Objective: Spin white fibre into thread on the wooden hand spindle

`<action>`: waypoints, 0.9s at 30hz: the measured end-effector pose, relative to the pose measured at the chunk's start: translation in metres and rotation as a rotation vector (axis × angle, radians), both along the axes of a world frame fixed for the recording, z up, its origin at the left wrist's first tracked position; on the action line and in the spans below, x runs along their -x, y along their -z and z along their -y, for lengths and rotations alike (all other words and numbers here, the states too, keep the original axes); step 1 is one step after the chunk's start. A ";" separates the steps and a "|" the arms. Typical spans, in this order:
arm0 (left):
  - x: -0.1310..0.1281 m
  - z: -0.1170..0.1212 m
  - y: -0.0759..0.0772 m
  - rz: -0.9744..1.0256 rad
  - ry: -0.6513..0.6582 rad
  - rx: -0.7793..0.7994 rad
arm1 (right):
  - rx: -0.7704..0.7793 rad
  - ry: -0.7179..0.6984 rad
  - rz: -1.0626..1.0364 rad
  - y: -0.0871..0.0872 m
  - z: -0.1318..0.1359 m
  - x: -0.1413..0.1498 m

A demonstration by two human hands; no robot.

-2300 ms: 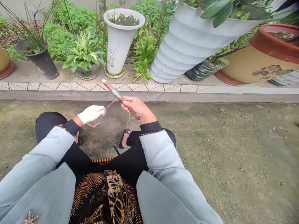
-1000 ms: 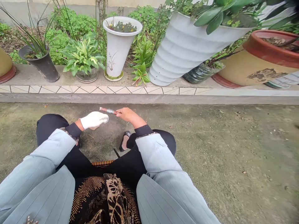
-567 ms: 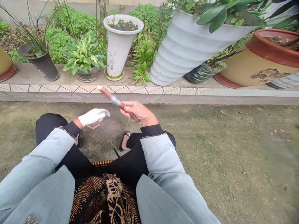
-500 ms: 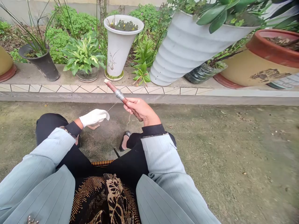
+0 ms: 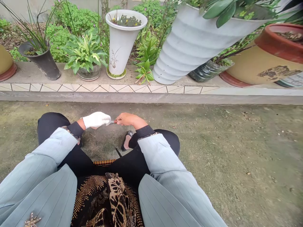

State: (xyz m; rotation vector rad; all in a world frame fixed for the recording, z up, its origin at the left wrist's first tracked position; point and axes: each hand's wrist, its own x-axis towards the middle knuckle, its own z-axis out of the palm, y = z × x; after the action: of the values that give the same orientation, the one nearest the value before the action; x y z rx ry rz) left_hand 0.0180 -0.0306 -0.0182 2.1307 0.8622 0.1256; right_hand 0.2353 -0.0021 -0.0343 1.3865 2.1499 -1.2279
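My left hand [image 5: 96,120], in a white glove, is closed in front of my left knee. What lies inside its fingers is hidden. Close by, my bare right hand [image 5: 129,119] grips a reddish-brown wooden stick [image 5: 115,121]. Only a short length of the stick shows between the hands, with silvery wire [image 5: 112,122] wound round it. The wire-wound part meets the gloved fingertips; whether the glove grips the stick's far end, I cannot tell.
Beyond my hands runs a low ledge with a tiled edge [image 5: 94,88]. On it stand a white flowerpot [image 5: 120,47], a large ribbed white planter [image 5: 187,44], a dark pot [image 5: 44,64] and a tan pot with a red rim [image 5: 267,60]. Concrete ground [image 5: 224,151] lies below.
My right hand has swung the stick down and left, from slanting upward to nearly level against my gloved hand. The thin strand that stretched between glove and stick no longer shows.
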 end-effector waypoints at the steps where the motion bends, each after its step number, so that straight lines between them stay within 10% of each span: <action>1: 0.002 -0.001 -0.001 -0.026 -0.003 -0.031 | 0.097 -0.076 -0.015 -0.001 0.003 0.002; 6: 0.010 -0.008 0.005 0.113 -0.066 0.017 | 0.470 -0.223 -0.468 -0.027 0.010 -0.015; 11: 0.010 -0.009 0.014 0.253 -0.231 0.235 | 0.091 0.496 -1.049 -0.041 -0.004 -0.047; 15: 0.005 -0.007 0.016 0.244 -0.152 0.208 | -0.136 0.735 -0.757 -0.021 -0.021 -0.050; 21: 0.010 -0.009 0.002 0.169 -0.086 -0.004 | -0.336 0.287 -0.079 0.001 -0.017 -0.024; 27: 0.028 -0.020 0.003 0.156 -0.292 -0.018 | 0.350 -0.142 -0.430 -0.017 0.004 -0.011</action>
State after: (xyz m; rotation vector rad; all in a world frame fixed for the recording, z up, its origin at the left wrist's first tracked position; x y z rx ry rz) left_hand -0.0103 -0.0111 -0.0215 1.9704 1.0761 0.4448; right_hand 0.2465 -0.0065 -0.0170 0.8687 2.1006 -1.8669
